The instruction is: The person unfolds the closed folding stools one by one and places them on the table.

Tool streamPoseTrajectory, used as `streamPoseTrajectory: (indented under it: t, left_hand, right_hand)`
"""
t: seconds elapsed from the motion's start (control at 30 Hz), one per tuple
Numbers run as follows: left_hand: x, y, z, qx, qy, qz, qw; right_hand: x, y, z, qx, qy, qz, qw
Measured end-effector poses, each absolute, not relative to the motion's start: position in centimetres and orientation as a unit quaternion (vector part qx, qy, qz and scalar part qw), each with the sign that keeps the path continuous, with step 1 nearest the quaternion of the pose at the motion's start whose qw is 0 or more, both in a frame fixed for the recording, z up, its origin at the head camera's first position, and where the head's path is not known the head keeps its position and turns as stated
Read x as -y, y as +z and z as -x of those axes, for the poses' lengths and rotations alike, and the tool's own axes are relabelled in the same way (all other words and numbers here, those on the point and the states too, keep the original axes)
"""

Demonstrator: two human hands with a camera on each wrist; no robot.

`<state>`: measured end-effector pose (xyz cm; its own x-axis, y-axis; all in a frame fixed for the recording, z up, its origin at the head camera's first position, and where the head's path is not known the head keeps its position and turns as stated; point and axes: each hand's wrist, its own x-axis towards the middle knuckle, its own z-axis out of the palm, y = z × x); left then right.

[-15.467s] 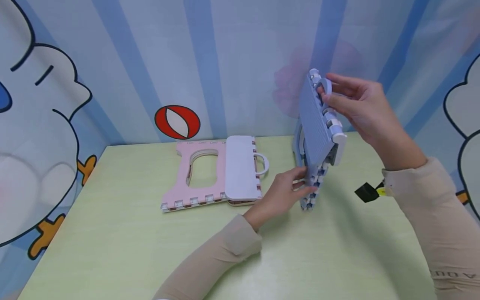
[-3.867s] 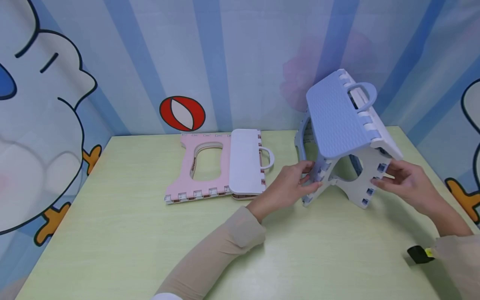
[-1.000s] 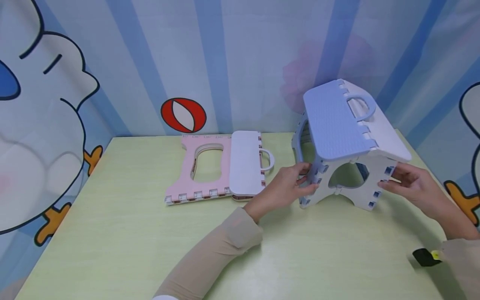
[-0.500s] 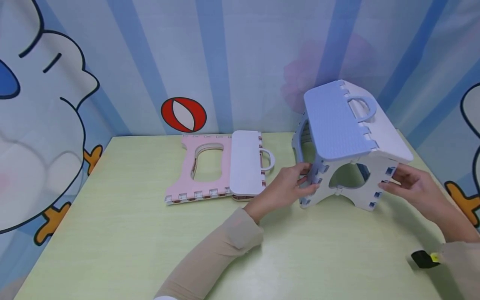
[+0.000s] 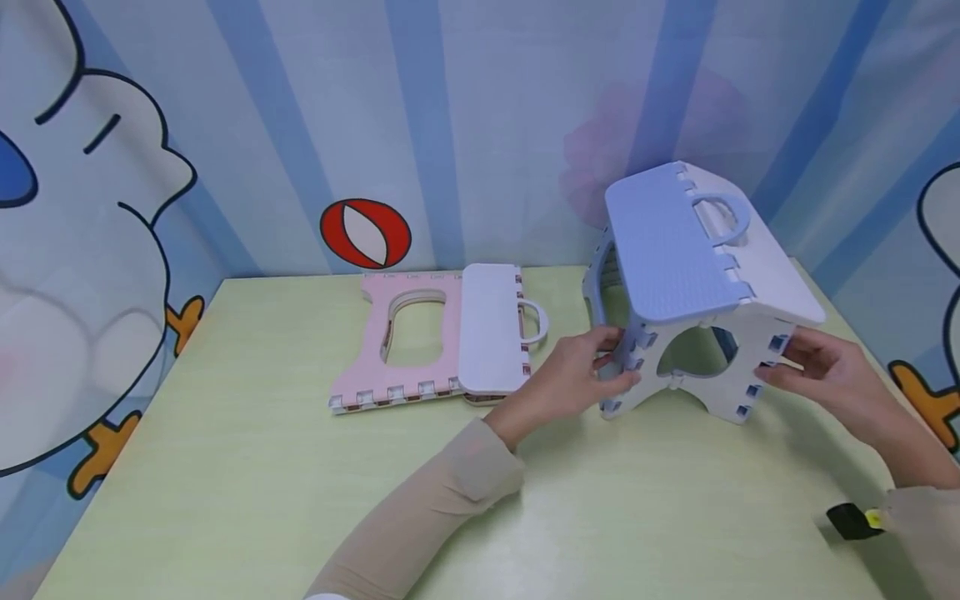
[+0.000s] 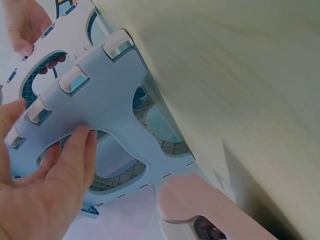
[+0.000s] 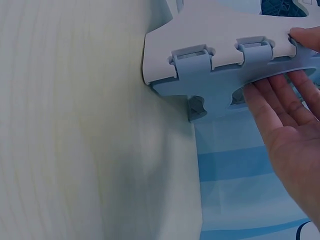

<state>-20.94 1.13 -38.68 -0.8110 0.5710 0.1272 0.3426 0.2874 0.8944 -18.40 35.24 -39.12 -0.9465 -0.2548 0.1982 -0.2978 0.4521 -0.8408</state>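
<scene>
Blue-and-white folding stool [image 5: 705, 283], on the table [image 5: 262, 467] at about 2 o'clock from its middle, stands partly unfolded. Top halves slope down both ways from the seam, roof-like: blue half toward 9 o'clock, white half toward 3. Blue loop handle [image 5: 744, 218] sticks up at the seam. White end panel [image 5: 723, 392] with cut-out faces the wearer.

Left hand [image 5: 572, 379] at the stool's 8 o'clock: grasping, fingers hooked into the opening of the left blue leg panel [image 6: 107, 82], thumb by the hinged edge. Right hand [image 5: 836, 375] at 4 o'clock: grasping too, thumb on the white end panel by the hinges, fingers curled into the cut-out of the right blue leg panel [image 7: 215, 95].

Pink-and-white stool [image 5: 491, 329] lies folded flat at 9 o'clock from the blue one, white loop handle [image 5: 543, 321] on its 3 o'clock side. Black tag [image 5: 852, 522] at the right sleeve [image 5: 926, 533], 5 o'clock. Striped blue curtain [image 5: 510, 125] behind, red-and-white ball print [image 5: 396, 233] at the pink stool's 11 o'clock.
</scene>
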Motion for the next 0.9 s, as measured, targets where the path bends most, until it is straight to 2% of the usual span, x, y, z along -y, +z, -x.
streamPoseTrajectory:
  t: [0.37, 0.7, 0.9]
  left_hand:
    - [-0.4, -38.2, 21.3, -0.794, 0.544, -0.273, -0.003]
    - [-0.1, -37.0, 21.8, -0.793, 0.545, -0.268, -0.059]
    - [0.3, -35.8, 22.2, -0.799, 0.531, -0.273, -0.076]
  right_hand:
    - [-36.3, -37.5, 17.7, 0.879, 0.458, -0.129, 0.030]
    - [-38.3, -36.3, 18.2, 0.908, 0.408, -0.095, -0.005]
    - [-38.3, -35.6, 18.2, 0.910, 0.396, -0.115, 0.040]
